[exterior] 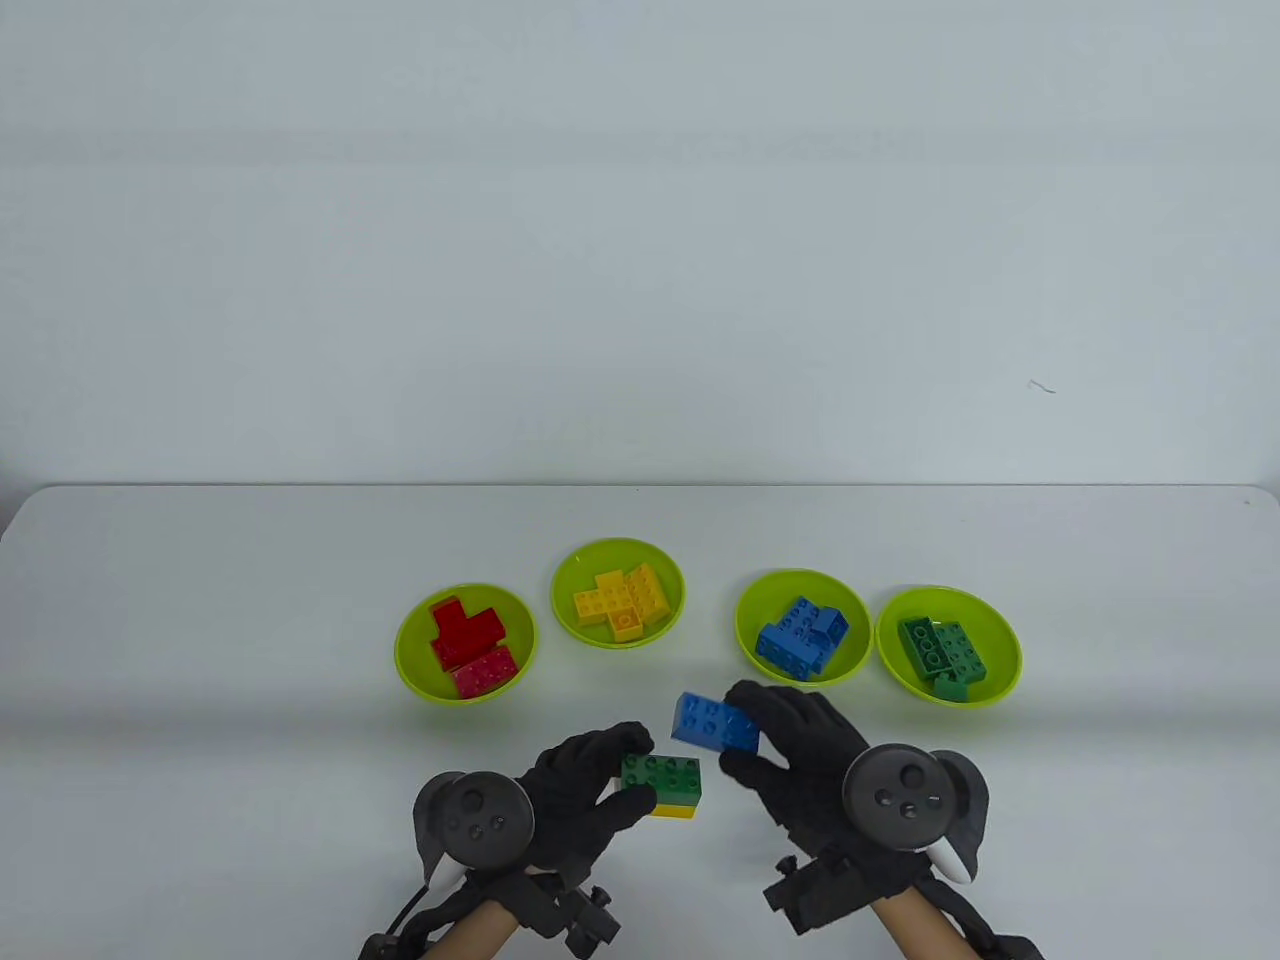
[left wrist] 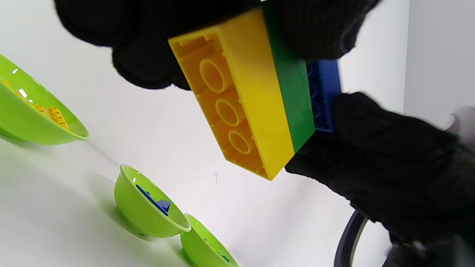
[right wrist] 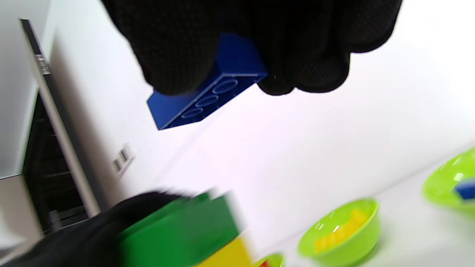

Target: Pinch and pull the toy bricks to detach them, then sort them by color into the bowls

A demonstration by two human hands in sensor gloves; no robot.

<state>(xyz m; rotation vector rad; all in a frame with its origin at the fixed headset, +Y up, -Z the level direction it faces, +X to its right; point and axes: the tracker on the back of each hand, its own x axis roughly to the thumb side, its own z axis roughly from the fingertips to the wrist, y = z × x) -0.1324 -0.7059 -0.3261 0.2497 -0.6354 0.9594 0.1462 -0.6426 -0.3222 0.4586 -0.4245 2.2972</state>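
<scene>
**Blue brick freed, green/yellow pair held back**

Landmark: the green-on-yellow pair (exterior: 661, 786), held just above the table (exterior: 200, 600) near the front edge.

- Left of the pair: left hand (exterior: 575, 800), fingers curled round the pair's left end. In the left wrist view the green brick (left wrist: 291, 92) sits on the yellow brick (left wrist: 237, 100), hollow underside turned to the camera. The pair is probably gripped as an anchor so the other hand can pull against it.
- Behind the pair to the left: red bowl (exterior: 466, 645), holding red bricks. Directly behind: yellow bowl (exterior: 618, 594), holding yellow bricks.
- Just right of the pair and slightly behind it: blue brick (exterior: 715, 722), apart from the green studs, pinched between thumb and fingers of the right hand (exterior: 800, 765). In the right wrist view the brick is clamped at one end, the rest sticking out free.
- Behind and right of the pair: blue bowl (exterior: 802, 627), then green bowl (exterior: 948, 646), each already holding its own colour.

Judgement: the blue brick is detached and is nearest its own bowl. The green/yellow split is not yet done.
</scene>
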